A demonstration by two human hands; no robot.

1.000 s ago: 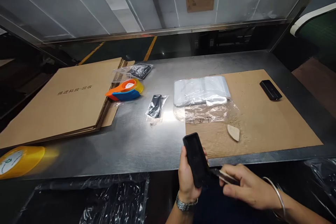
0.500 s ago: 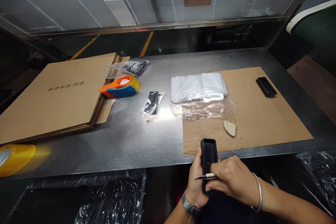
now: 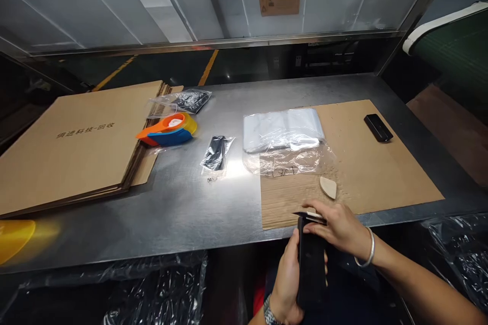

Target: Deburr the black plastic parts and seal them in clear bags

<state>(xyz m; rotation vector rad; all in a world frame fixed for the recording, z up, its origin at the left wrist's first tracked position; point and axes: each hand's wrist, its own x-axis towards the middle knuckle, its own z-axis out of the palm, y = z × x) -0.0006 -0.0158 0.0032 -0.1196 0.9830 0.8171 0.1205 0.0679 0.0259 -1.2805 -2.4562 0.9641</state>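
My left hand [image 3: 286, 279] grips a long black plastic part [image 3: 310, 264] upright, just in front of the steel table's near edge. My right hand [image 3: 337, 228] holds a small blade tool [image 3: 307, 216] with a pale handle, its tip lying across the top end of the black part. A watch is on my left wrist and a bangle on my right. A pale wedge-shaped piece [image 3: 328, 187] lies on the cardboard sheet [image 3: 381, 172] just beyond my hands.
On the steel table [image 3: 190, 203] are a stack of clear bags [image 3: 282, 129], a bagged black part [image 3: 215, 153], an orange and blue tape dispenser [image 3: 168, 131], flat cartons [image 3: 72, 142], another black part [image 3: 377, 127] and a yellow tape roll [image 3: 13, 237].
The black part has dropped lower and closer to me in my left hand. My right hand has moved the blade up from the part's side to its top end.
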